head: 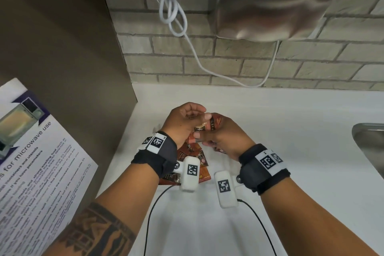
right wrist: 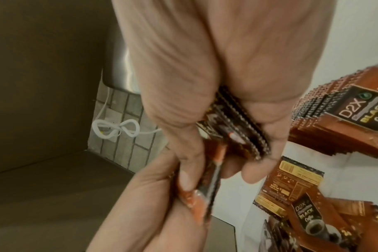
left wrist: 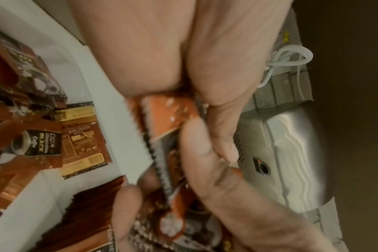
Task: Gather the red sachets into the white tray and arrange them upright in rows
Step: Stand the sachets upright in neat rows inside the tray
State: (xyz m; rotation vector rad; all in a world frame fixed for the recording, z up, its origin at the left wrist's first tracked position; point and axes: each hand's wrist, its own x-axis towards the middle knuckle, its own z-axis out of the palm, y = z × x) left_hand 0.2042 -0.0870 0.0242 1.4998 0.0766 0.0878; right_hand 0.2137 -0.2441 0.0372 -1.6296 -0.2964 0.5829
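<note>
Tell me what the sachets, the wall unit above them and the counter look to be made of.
Sachets: glossy printed foil or plastic film, judging by the sheen and zigzag-cut sealed edges. Wall unit: brushed stainless steel, going by its grey metallic streaked reflections. Counter: smooth white surface with a matte look, perhaps laminate or solid surface; the pictures leave that open.

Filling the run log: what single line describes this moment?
left hand: pinches sachet | right hand: grips sachet bundle | loose sachets: on counter | tray: not visible
</note>
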